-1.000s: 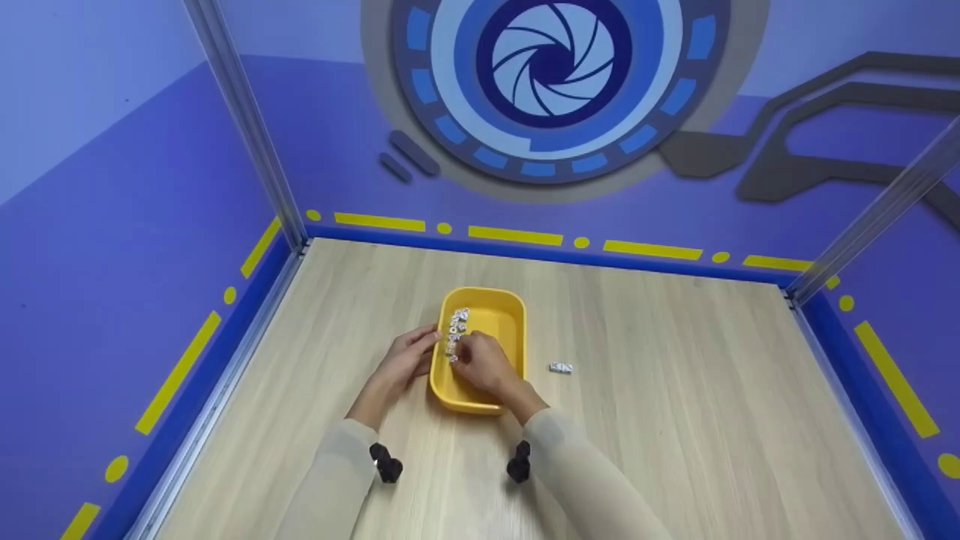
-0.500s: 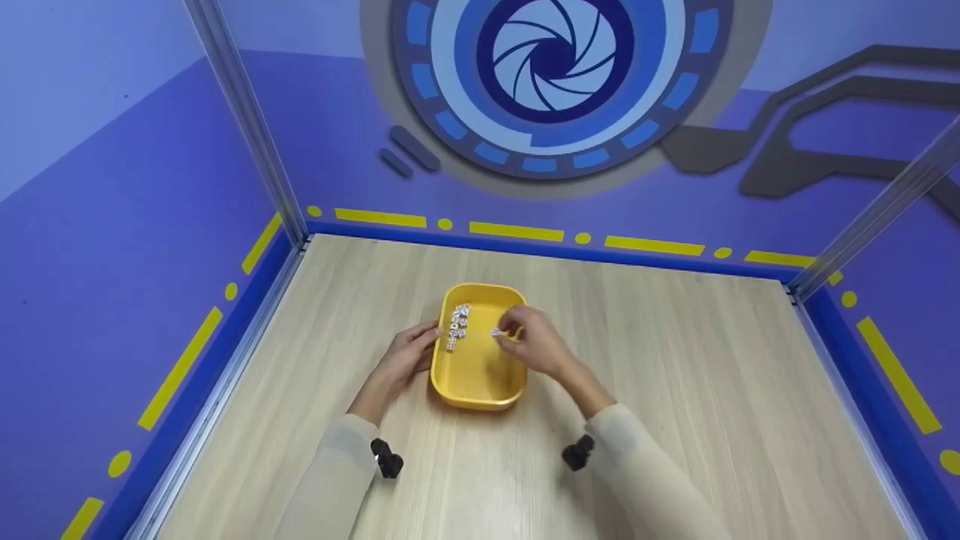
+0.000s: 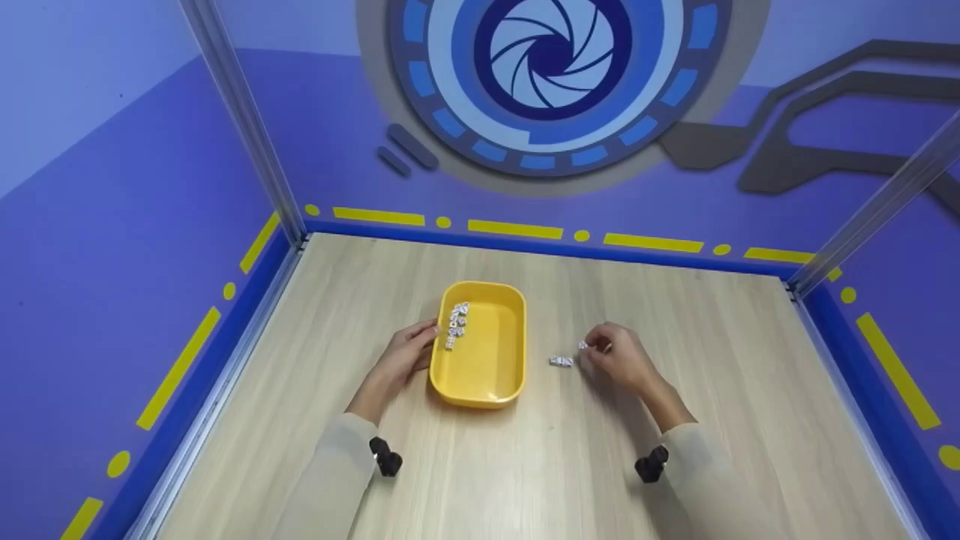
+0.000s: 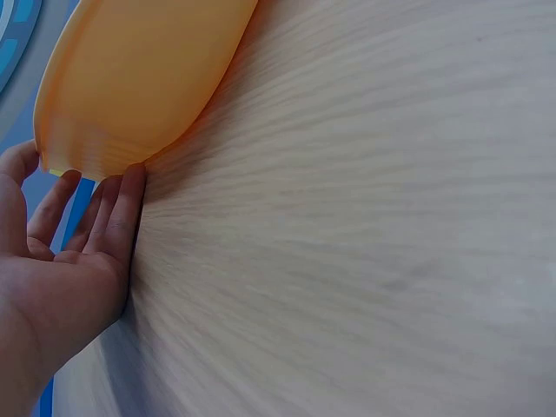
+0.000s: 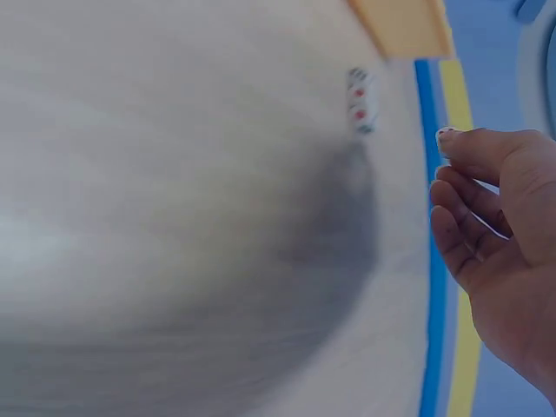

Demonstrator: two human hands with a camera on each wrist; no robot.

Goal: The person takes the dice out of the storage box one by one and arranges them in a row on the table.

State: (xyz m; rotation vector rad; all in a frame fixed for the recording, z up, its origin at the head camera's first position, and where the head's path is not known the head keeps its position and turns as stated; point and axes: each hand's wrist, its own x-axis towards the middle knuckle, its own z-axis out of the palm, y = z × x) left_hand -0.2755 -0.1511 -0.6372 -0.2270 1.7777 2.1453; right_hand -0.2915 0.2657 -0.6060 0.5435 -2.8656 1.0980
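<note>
A yellow plastic box (image 3: 487,367) rests on the table, with several white dice (image 3: 457,324) gathered along its inner left wall. My left hand (image 3: 401,356) touches the outside of that wall; in the left wrist view its fingertips (image 4: 132,170) lie against the box with the fingers nearly straight. Right of the box, a short row of dice (image 3: 561,361) lies on the wood, showing red and dark pips in the right wrist view. My right hand (image 3: 621,358) pinches a single die (image 3: 583,346) between thumb and fingers, just above and right of that row.
The pale wooden table (image 3: 697,337) is closed in by blue printed walls (image 3: 322,135) at the back and both sides. Metal posts (image 3: 247,120) stand in the back corners. A small black device (image 3: 651,463) is strapped at each wrist.
My right hand has lifted a die out of the box and carried it right, past the rim, to near the short row. My left hand has stayed at the box's left side.
</note>
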